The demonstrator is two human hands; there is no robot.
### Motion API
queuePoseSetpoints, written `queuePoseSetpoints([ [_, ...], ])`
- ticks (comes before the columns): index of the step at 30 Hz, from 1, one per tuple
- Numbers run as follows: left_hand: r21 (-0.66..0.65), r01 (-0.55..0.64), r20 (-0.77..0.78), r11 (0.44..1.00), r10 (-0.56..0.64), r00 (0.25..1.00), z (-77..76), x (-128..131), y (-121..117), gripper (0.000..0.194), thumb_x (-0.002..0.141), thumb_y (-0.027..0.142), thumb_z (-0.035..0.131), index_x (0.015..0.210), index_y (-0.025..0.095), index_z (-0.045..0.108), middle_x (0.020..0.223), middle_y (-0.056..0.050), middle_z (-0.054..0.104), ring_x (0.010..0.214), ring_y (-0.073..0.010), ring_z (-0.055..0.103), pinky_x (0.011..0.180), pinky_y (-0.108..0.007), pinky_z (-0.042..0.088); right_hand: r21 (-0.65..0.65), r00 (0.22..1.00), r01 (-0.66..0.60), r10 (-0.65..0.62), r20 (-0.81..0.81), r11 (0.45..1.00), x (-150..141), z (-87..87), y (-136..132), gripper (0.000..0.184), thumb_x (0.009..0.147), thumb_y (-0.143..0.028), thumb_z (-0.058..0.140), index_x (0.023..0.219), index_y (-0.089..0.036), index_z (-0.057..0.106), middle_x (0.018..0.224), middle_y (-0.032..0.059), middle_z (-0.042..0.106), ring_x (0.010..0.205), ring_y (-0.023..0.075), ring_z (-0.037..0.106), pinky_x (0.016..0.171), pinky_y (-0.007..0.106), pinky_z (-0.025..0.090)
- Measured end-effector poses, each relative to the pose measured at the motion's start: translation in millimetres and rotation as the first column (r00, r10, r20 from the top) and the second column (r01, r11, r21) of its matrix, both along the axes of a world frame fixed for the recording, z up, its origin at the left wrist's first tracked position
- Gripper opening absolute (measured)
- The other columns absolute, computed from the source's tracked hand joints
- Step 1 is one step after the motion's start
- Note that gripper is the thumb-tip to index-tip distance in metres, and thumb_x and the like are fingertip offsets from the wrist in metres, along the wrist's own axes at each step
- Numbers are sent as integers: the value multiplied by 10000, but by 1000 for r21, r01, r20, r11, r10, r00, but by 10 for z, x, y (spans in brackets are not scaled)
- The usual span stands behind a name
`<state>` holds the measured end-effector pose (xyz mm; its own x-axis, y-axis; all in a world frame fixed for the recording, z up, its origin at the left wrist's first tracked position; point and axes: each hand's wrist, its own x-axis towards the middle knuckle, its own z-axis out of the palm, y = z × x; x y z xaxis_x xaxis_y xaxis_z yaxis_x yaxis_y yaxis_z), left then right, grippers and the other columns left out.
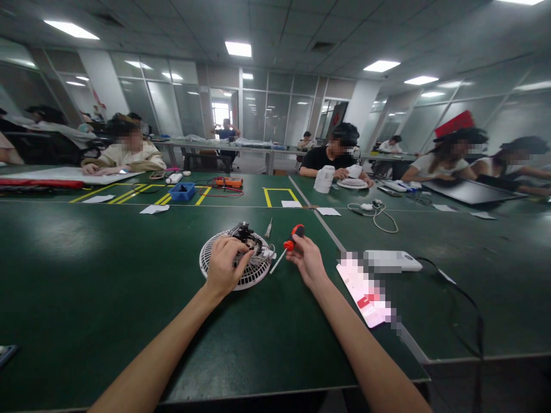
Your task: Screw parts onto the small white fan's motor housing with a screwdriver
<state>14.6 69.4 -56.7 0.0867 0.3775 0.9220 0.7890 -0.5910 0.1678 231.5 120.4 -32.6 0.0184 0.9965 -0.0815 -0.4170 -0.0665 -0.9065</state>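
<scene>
The right hand (305, 261) has its grip closed around one red-and-black screwdriver (297, 233), metal shaft slanting toward the right rim of one round white slatted grille (249, 281). The left hand (226, 264), partly covering this grille, bends its grip over the black-topped wired assembly (244, 231) there; I cannot tell whether it pinches anything. Around the grille on the green counter (107, 287): behind-right, one slim pale-handled tool (268, 230); right, one white oblong box (390, 261); behind-left, one blue bin (182, 192).

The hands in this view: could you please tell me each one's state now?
Left hand: over the grille; its grip cannot be told.
Right hand: closed, holding the screwdriver.
</scene>
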Motion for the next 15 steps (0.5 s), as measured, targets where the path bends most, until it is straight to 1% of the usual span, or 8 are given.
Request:
queuePoseSetpoints([
  [3,0,7,-5,1000,-7,1000,-16,-2,6,32,935,231,665,934,222,634,870,-24,735,893,-215,668,923,-421,512,-94,994,37,-47,-103,995,-15,14,-10,229,774,-247,759,891,-200,569,693,21,709,555,152,685,551,245,607],
  [5,-1,9,-4,1000,-9,1000,-26,-4,11,34,933,221,667,950,219,638,882,-25,741,896,-215,670,924,-421,514,-128,987,51,-70,-148,991,-22,19,-13,215,778,-222,741,889,-209,558,691,19,711,599,170,716,591,261,633],
  [9,7,8,-12,1000,-7,1000,-33,-8,14,64,923,218,691,962,216,640,889,-24,745,889,-212,669,923,-423,521,-125,982,58,-80,-174,990,-26,22,-17,228,773,-204,727,877,-230,525,697,15,719,633,182,734,628,284,652],
  [15,9,8,1,1000,-8,1000,-24,-4,14,68,918,231,703,940,219,640,877,-18,743,879,-208,673,923,-424,529,-124,972,74,-100,-215,989,-31,20,-23,176,778,-161,638,868,-229,503,685,5,701,630,183,740,640,280,647],
])
